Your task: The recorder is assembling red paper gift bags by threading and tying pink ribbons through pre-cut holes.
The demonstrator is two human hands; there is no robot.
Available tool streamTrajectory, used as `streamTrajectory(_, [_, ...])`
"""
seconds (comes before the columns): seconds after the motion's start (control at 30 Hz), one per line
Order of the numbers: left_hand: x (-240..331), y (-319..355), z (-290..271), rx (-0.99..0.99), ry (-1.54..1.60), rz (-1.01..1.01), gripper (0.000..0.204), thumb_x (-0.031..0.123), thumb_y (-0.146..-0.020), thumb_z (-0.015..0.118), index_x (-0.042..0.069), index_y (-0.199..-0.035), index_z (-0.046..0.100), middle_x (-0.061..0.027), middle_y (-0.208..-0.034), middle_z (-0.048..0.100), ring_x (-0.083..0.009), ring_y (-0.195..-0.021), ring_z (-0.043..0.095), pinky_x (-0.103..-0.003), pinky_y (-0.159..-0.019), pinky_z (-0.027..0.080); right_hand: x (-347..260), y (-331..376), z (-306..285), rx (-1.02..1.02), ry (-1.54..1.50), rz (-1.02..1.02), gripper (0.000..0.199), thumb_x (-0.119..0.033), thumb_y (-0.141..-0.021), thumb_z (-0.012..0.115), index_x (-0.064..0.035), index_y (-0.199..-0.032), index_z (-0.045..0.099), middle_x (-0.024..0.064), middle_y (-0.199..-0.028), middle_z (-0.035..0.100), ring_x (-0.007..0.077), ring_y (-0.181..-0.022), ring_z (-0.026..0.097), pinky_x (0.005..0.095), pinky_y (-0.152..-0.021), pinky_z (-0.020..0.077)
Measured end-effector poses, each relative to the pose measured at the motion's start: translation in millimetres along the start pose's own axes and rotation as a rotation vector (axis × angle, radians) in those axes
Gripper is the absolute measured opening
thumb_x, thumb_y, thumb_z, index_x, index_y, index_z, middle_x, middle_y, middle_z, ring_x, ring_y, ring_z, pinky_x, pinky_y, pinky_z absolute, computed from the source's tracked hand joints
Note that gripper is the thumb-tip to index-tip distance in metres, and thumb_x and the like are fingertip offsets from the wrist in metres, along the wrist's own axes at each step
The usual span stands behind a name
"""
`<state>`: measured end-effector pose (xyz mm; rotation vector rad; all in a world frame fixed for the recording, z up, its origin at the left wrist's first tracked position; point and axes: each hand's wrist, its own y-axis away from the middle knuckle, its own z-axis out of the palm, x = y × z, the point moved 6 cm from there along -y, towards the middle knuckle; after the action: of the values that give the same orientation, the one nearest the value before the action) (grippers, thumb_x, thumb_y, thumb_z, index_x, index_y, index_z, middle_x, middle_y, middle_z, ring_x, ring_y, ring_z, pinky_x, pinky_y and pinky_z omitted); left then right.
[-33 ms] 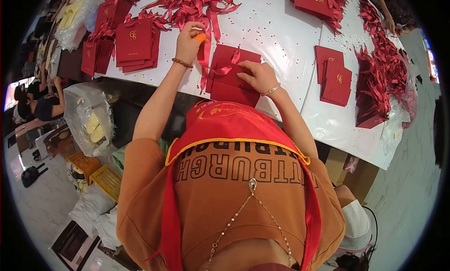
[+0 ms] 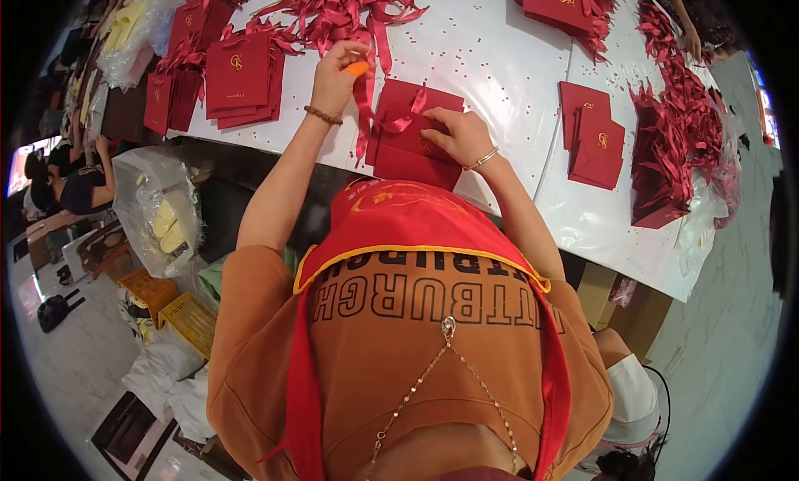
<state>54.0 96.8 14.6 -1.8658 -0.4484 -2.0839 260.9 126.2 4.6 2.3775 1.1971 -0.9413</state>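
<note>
Flat red paper bags (image 2: 416, 160) lie one over another at the table's front edge, before me. My right hand (image 2: 460, 138) is closed with curled fingers and thumb on the top bag, near its ribbon. A red ribbon (image 2: 364, 115) hangs by my left hand (image 2: 337, 75), which is raised left of the bags with its fingers bent closed on the ribbon's upper end. At that thumb shows a small orange piece (image 2: 357, 68); whether it is worn or held is unclear. Another length of ribbon (image 2: 405, 121) lies across the bags.
Loose red ribbons (image 2: 345, 11) are heaped beyond my left hand. Stacked red bags (image 2: 239, 75) stand to the left, and others (image 2: 598, 146) lie to the right beside a ribboned bundle (image 2: 662, 161). Small red dots are scattered over the white table (image 2: 499, 90).
My left hand and the ribbon beside it have shifted very slightly. My right hand stays on the bag.
</note>
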Motion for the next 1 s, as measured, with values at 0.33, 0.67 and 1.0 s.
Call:
streamTrajectory(0.33, [-10,37,60,-0.383,-0.547,-0.077,0.017,0.010,-0.076,0.057,0.003,-0.090,0.064,-0.0098,-0.078,0.064,-0.0172,-0.066,0.060,-0.029,-0.060,0.046,-31,-2,-10,0.198,0.436,-0.122,0.022,-0.025,-0.068,0.067,-0.0182,-0.088,0.063,0.0006,-0.086,0.051,0.0198,-0.084,0.049,0.0372,-0.068,0.0375])
streamTrajectory(0.67, [-3,35,69,-0.423,-0.604,0.012,0.012,0.010,-0.077,0.057,0.002,-0.084,0.064,-0.0109,-0.074,0.063,-0.0190,-0.064,0.060,-0.029,-0.059,0.046,11,28,-16,0.102,-0.137,0.252,0.019,-0.015,-0.072,0.065,-0.0070,-0.088,0.060,0.0117,-0.083,0.052,0.0274,-0.075,0.052,0.0349,-0.066,0.0438])
streamTrajectory(1.0, [-13,65,76,-0.327,-0.262,-0.194,0.022,0.009,-0.084,0.051,0.001,-0.102,0.042,-0.0089,-0.072,0.058,-0.0139,-0.055,0.056,-0.026,-0.049,0.043,23,19,-9,0.044,-0.350,0.344,0.023,-0.015,-0.074,0.064,-0.0021,-0.093,0.060,0.0131,-0.084,0.059,0.0241,-0.074,0.056,0.0320,-0.067,0.0439])
